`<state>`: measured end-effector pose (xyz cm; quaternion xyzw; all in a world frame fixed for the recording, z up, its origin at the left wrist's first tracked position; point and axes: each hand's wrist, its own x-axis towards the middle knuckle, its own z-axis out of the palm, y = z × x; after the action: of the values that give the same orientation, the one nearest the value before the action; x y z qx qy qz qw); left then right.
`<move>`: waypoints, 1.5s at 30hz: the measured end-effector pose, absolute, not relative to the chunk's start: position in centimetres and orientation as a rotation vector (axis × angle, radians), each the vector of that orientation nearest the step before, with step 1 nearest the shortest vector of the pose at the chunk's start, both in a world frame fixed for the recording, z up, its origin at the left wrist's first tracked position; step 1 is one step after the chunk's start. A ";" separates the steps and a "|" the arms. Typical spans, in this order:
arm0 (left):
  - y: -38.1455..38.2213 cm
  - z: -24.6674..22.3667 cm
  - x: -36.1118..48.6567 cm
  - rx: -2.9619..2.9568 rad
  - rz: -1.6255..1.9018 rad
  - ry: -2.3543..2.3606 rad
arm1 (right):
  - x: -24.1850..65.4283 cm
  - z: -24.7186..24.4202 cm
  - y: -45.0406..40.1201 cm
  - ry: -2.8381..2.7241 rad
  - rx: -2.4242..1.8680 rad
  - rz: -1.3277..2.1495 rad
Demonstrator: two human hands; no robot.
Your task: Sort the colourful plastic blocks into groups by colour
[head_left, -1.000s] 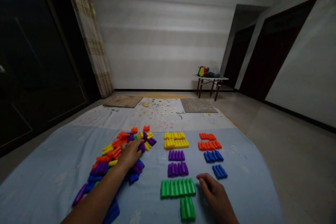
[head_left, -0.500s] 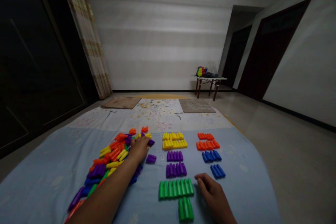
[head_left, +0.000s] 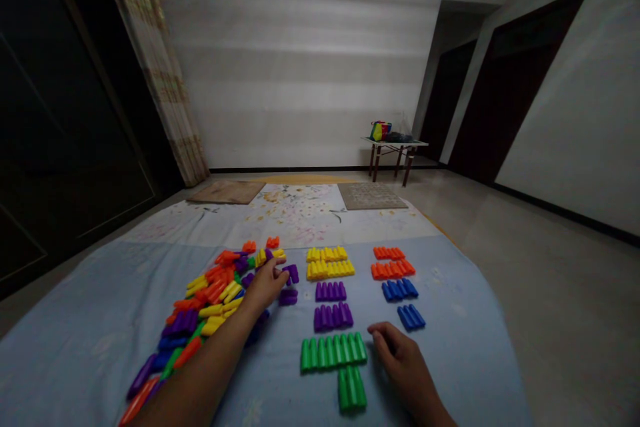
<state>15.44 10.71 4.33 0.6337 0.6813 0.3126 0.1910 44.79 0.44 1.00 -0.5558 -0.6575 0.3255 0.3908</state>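
Observation:
My left hand (head_left: 270, 280) is at the right edge of a mixed heap of coloured plastic pieces (head_left: 213, 290), its fingers closed on a purple piece (head_left: 293, 273). Another purple piece (head_left: 289, 297) lies just below it on the cloth. Rows of yellow (head_left: 330, 269), purple (head_left: 333, 316) and green (head_left: 333, 351) pieces stand in the middle. Farther right are orange (head_left: 393, 269) and blue (head_left: 411, 317) groups. My right hand (head_left: 397, 353) rests beside the green row, fingers curled together; whether anything is between them is hidden.
A blue and white flowered cloth (head_left: 440, 367) covers the table. At its far edge lie a brown mat (head_left: 227, 192) and a grey patterned mat (head_left: 373, 196). A small table (head_left: 395, 143) with a colourful bag (head_left: 381, 131) stands by the wall.
My left hand has drawn slightly back from the heap, and the purple piece at its fingertips has turned. The view has shifted slightly. My right hand keeps its place beside the green row.

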 end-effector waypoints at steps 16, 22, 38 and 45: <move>10.7 5.8 15.0 1.992 0.443 2.231 | 44.8 1.1 0.6 -1.630 -1.393 0.830; 11.7 5.6 15.4 2.080 0.298 2.108 | 44.7 1.2 0.7 -1.622 -1.408 0.808; 3.2 5.7 20.3 1.934 0.337 2.103 | 44.8 1.2 0.6 -1.632 -1.397 0.784; 2.9 5.1 19.2 1.899 0.298 1.897 | 44.7 1.7 0.3 -1.646 -1.389 0.762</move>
<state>19.20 2.93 5.10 0.6862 0.6854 0.1078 0.2185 44.74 0.27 1.68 -0.5530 -0.6553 0.3034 0.4155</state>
